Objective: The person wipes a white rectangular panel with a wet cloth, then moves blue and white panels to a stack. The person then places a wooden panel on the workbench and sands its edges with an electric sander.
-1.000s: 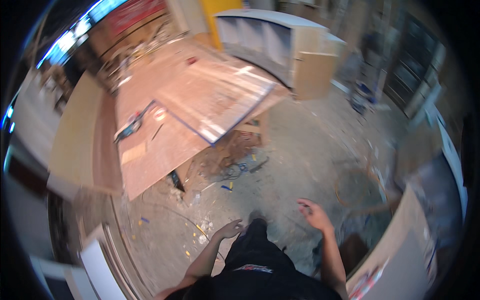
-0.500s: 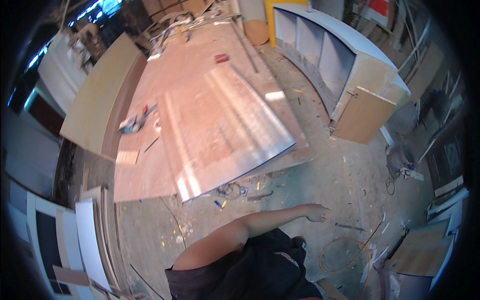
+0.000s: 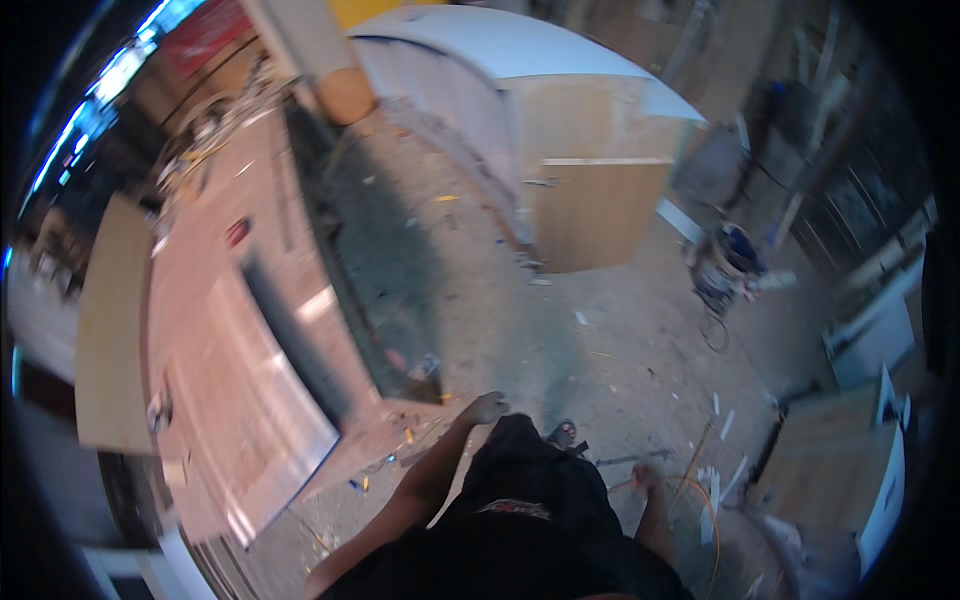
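My left hand [image 3: 486, 407] hangs low in front of me, beside the near right corner of the work table [image 3: 350, 385]. Its fingers look loosely apart, and I see nothing in them. Lower on the right, my right hand [image 3: 648, 478] hangs beside my body above the floor, near a thin yellow hose [image 3: 716, 520]. Blur smears its fingers. On the table lies a large reddish wooden panel [image 3: 235, 385] with a shiny edge, touched by neither hand.
A curved white-topped cabinet [image 3: 600, 130] stands ahead. A bucket-like container [image 3: 722, 262] with a cord sits to its right. Boards [image 3: 830, 465] lean at the lower right. Scraps and a dark flat strip [image 3: 632, 458] litter the floor [image 3: 520, 330]. A tall curved panel [image 3: 110, 330] stands left of the table.
My view has turned to the right, so the table and panel now sit farther left and the cabinet nearer the middle. My left arm has swung back toward my body. My right hand has come into view.
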`<state>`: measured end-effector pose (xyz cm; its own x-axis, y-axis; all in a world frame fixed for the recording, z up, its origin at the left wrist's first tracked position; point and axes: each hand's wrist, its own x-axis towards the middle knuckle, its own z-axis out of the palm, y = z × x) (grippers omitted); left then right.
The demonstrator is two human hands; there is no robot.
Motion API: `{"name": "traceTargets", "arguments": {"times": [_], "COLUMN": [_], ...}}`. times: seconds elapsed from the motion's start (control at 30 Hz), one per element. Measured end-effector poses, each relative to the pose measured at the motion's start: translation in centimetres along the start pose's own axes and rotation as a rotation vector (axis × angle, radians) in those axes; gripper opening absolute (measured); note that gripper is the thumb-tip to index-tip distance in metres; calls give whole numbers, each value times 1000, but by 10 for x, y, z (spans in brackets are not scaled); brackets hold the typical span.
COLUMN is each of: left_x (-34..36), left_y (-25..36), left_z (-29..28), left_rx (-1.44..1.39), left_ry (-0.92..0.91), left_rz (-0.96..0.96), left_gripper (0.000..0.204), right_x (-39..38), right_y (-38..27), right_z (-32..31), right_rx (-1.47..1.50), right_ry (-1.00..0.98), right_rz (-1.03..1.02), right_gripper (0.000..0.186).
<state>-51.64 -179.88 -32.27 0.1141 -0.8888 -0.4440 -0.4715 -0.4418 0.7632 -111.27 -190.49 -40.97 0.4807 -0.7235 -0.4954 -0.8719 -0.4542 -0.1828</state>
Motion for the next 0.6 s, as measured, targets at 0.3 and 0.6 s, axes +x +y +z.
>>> {"name": "traceTargets", "arguments": {"times": [0.3, 0.6], "left_x": [126, 352], "left_y": [23, 4], "left_z": [-43, -134], "left_rx": [21, 157], "left_ry": [-132, 32], "left_rz": [-391, -419], "left_gripper": [64, 58], "right_x": [268, 470], "right_y": [-90, -143], "right_z": [-433, -527], "right_rx": [778, 601], "right_ry": [386, 116], "right_rz": [-6, -318], "right_gripper": [35, 39]}}
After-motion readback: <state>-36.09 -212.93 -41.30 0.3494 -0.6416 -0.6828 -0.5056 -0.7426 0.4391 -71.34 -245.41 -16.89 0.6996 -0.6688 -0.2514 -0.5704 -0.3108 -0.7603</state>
